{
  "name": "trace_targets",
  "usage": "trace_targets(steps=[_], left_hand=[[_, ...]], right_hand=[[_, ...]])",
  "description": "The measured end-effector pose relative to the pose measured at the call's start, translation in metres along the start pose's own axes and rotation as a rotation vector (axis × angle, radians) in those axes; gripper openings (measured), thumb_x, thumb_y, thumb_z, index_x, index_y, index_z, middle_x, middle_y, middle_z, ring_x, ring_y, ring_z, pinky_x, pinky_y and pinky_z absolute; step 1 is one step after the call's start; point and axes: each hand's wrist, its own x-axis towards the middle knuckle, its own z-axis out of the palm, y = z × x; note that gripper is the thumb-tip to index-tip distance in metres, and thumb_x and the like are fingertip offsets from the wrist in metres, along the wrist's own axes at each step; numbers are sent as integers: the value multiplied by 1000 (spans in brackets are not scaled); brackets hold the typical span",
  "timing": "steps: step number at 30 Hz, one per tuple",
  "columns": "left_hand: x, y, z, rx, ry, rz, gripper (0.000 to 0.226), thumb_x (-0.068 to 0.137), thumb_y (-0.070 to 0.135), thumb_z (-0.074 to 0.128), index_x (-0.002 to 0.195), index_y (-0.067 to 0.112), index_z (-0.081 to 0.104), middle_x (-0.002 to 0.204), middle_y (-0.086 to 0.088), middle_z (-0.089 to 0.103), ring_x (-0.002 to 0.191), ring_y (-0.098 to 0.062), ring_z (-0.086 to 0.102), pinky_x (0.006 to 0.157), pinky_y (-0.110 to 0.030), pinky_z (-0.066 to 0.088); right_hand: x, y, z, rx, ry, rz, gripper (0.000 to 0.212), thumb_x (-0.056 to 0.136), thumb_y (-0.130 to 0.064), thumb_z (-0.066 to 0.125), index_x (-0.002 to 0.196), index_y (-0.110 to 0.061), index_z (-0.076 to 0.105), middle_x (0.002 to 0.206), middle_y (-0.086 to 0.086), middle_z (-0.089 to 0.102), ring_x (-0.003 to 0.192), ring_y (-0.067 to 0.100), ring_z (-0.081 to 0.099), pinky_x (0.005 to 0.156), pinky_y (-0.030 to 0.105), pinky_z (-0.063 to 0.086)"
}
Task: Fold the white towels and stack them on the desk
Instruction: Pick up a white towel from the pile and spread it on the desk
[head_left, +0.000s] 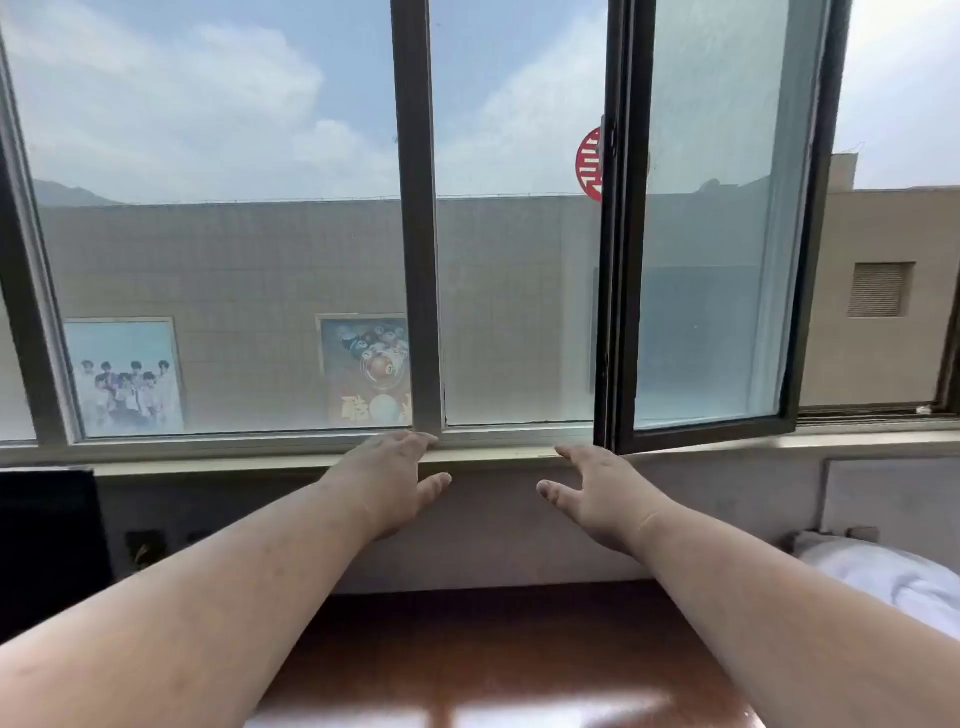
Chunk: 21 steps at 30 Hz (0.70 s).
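Both arms reached over the brown tabletop (483, 649) toward the window sill (493, 454). The left hand (387, 480) and right hand (597, 493) had released fingers, grasping nothing. A white towel (893, 582) lay bunched at the tabletop's right edge.

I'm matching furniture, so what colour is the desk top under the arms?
The desk is glossy reddish-brown wood, seen in the head view.

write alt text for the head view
Both bare arms stretch over a brown desk toward a windowsill, left hand and right hand open and empty. A white towel lies at right.
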Motion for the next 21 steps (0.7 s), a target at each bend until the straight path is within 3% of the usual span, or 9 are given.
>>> trace_targets(steps=[11, 17, 21], left_hand=[[23, 41, 34, -50, -13, 94, 66, 94, 65, 38, 150, 30, 30, 156, 5, 32, 144, -15, 27, 118, -36, 24], [37, 83, 91, -89, -99, 169, 67, 93, 64, 42, 150, 32, 31, 155, 4, 33, 142, -17, 30, 116, -39, 28], [40, 120, 138, -121, -184, 217, 69, 91, 64, 45, 150, 31, 31, 154, 1, 35, 141, -20, 32, 115, -38, 27]], right_hand=[[4, 38, 6, -11, 77, 65, 70, 95, -53, 55, 154, -23, 33, 159, 1, 32, 148, 19, 23, 121, 34, 18], [-21, 96, 14, -70, 71, 170, 73, 97, -49, 56, 155, -14, 29, 161, 7, 30, 150, 16, 18, 121, 27, 9], [-57, 151, 16, -78, 72, 312, 75, 97, -48, 55, 156, -10, 27, 161, 9, 29, 150, 19, 20, 119, 28, 12]])
